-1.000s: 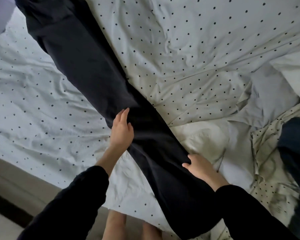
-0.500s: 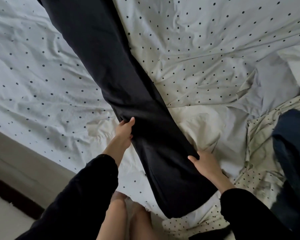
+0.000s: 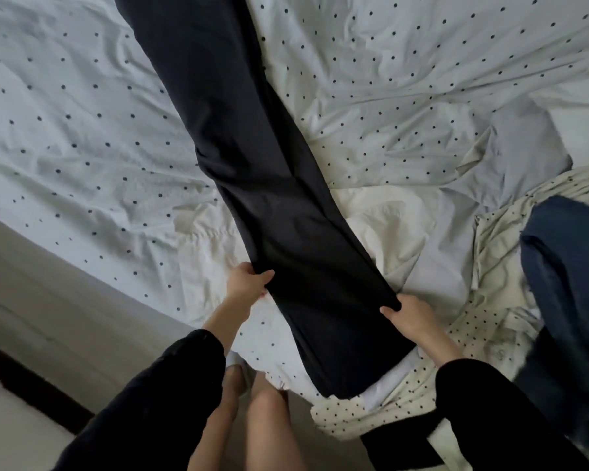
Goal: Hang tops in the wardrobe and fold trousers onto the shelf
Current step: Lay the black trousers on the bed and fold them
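Now my left hand (image 3: 249,280) and right hand (image 3: 407,312) each pinch an edge of the trousers (image 3: 252,171), stretched across the bed (image 3: 82,130) from six toward twelve o'clock. Uneven pulls could skew the fold, I reckon.

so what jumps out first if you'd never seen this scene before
A long pair of black trousers lies stretched diagonally across a rumpled white polka-dot bedsheet, running from the top of the view down to the bed's near edge. The left hand and right hand each grip one side of the trousers near their lower end. A dark blue garment lies crumpled at the right.
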